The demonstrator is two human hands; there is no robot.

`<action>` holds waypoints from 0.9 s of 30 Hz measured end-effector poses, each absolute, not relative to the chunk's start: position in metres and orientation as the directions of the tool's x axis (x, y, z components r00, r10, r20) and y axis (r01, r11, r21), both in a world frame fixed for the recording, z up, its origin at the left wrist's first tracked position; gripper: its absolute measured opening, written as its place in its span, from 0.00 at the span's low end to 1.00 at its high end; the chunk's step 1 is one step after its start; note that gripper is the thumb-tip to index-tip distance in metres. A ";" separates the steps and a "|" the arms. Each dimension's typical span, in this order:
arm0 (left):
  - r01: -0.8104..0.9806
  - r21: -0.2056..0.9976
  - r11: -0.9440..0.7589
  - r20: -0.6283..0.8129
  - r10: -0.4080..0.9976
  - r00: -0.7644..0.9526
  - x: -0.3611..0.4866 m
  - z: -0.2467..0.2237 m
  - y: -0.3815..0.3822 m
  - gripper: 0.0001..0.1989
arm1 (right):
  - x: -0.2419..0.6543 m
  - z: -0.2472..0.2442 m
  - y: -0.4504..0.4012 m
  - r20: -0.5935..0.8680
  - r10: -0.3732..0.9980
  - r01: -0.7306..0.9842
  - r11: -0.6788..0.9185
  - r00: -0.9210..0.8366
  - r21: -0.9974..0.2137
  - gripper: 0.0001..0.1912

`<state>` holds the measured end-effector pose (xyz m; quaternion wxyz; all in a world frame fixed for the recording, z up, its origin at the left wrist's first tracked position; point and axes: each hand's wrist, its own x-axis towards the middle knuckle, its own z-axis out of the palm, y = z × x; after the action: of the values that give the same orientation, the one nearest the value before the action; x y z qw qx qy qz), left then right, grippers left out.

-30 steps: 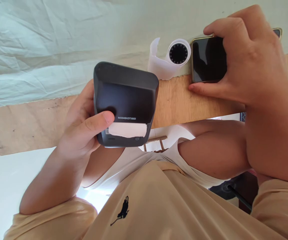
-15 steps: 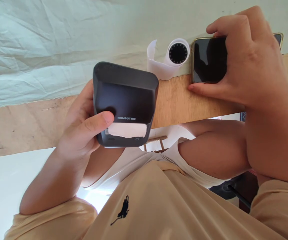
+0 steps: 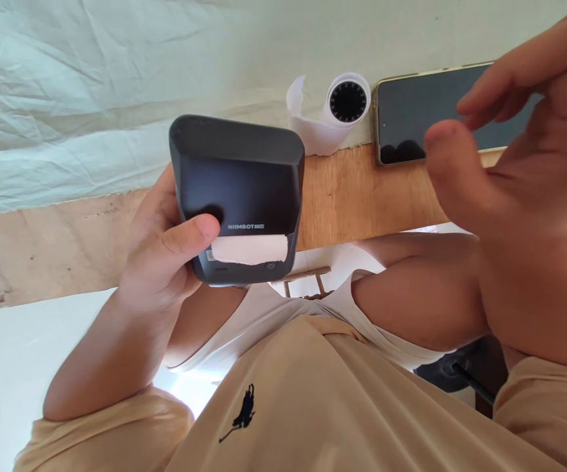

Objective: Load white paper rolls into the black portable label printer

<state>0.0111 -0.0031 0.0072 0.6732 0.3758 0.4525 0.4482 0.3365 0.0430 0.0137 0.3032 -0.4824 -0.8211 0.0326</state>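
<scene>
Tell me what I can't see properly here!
All in the head view:
- Most fingers of the left hand: hidden behind the black printer.
- The phone's right end: covered by the right hand.
- Part of the right hand: cut off by the right edge.
- Tiny mark after "NIIMBOT": too small.

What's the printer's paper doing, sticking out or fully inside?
Sticking out: a white strip with an uneven edge shows below the lettering on the printer.

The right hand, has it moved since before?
Yes. Against the paper roll, the right hand has moved to the right: its thumb and fingertips have left the end of the phone beside the roll, uncovering more screen.
</scene>
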 end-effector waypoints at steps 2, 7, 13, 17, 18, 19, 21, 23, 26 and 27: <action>-0.272 0.911 0.309 -0.264 0.946 0.189 0.011 0.008 -0.003 0.24 | 0.341 0.019 0.051 0.315 0.866 0.805 0.485 -0.388 -0.342 0.20; -0.275 0.905 0.326 -0.285 0.942 0.178 0.010 0.007 -0.003 0.17 | 0.364 0.020 0.074 -0.076 0.934 0.883 0.300 -0.349 -0.361 0.56; -0.247 0.916 0.317 -0.277 0.943 0.185 0.011 0.008 -0.003 0.14 | 0.371 0.012 0.085 -0.159 0.950 0.898 0.187 -0.268 -0.399 0.61; -0.234 0.921 0.312 -0.270 0.943 0.194 0.012 0.009 -0.002 0.12 | 0.367 0.013 0.087 -0.159 0.949 0.910 0.200 -0.272 -0.364 0.59; -0.231 0.922 0.311 -0.269 0.943 0.194 0.012 0.009 -0.001 0.11 | 0.367 0.012 0.088 -0.155 0.950 0.910 0.200 -0.270 -0.364 0.59; -0.230 0.922 0.313 -0.272 0.943 0.193 0.011 0.009 -0.001 0.12 | 0.368 0.012 0.089 -0.151 0.950 0.907 0.202 -0.274 -0.370 0.59; -0.230 0.919 0.321 -0.283 0.942 0.183 0.009 0.008 -0.002 0.14 | 0.370 0.010 0.092 -0.145 0.948 0.900 0.212 -0.284 -0.381 0.59; -0.228 0.915 0.334 -0.296 0.937 0.184 0.007 0.006 -0.004 0.15 | 0.373 0.010 0.090 -0.126 0.941 0.896 0.249 -0.313 -0.368 0.59; -0.271 0.921 0.280 -0.232 0.953 0.197 0.012 0.003 -0.004 0.16 | 0.367 0.016 0.074 0.064 0.914 0.844 0.396 -0.401 -0.361 0.50; -0.312 0.921 0.231 -0.181 0.966 0.182 0.015 0.003 -0.003 0.19 | 0.361 0.019 0.065 0.149 0.898 0.808 0.437 -0.413 -0.396 0.43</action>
<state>0.0154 -0.0028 0.0026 0.6628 0.3893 0.4200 0.4823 0.3605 0.0647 0.0193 0.1715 -0.5139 -0.8301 0.1322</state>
